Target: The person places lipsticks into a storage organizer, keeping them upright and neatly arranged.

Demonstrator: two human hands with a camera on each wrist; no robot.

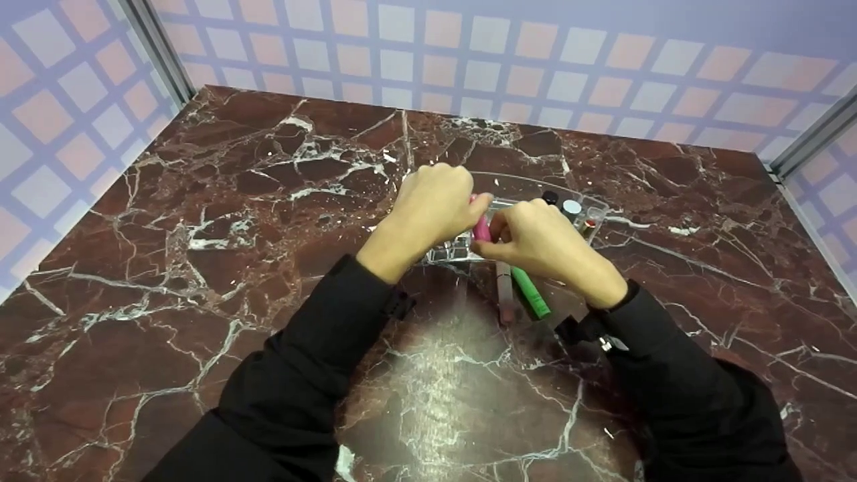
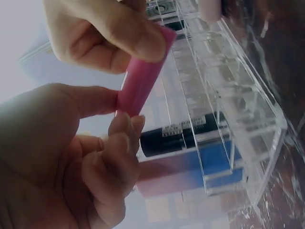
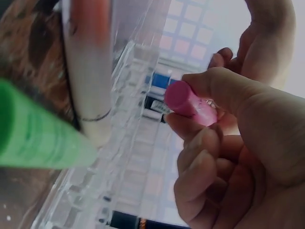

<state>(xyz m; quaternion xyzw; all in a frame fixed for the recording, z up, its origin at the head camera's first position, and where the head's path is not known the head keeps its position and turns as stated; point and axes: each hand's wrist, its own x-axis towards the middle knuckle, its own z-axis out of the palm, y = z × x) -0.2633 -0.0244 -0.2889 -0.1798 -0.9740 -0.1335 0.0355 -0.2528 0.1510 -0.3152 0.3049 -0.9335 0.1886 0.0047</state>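
Both hands hold a pink lipstick tube in front of a clear acrylic organizer. My left hand pinches one end between thumb and fingertips. Thumb and index finger of my right hand pinch the other end, its remaining fingers curled below. In the right wrist view the tube's flat round end points toward the camera. The left wrist view shows a black tube and a blue-and-pink tube behind the left fingers, at the organizer.
A green tube and a greyish-brown tube lie side by side at the organizer's near side. At its right part are a black cap, a white round cap and a red-and-gold lipstick. Tiled panels bound the marbled table.
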